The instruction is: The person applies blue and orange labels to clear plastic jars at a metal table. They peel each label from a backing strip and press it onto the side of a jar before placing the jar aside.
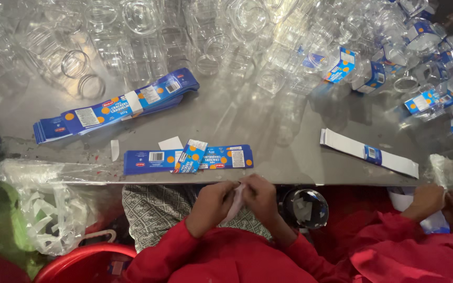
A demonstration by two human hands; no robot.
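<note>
My left hand (212,203) and my right hand (259,195) meet just below the near edge of the steel table (268,157). Both pinch one small white paper strip (236,202) between the fingertips. Red sleeves cover both of my arms. On the table just above my hands lies a flat row of blue labels (184,159), one of them tilted on top. A clear plastic jar (305,207) sits low to the right of my right hand, under the table edge.
A banded bundle of blue labels (116,107) lies to the left and a white face-down stack (368,153) to the right. Clear empty jars (148,36) crowd the far side, labelled jars (420,63) the far right. A co-worker's hand (427,202) holds a label. A bag of scraps (48,209) and a red basin (82,259) are at lower left.
</note>
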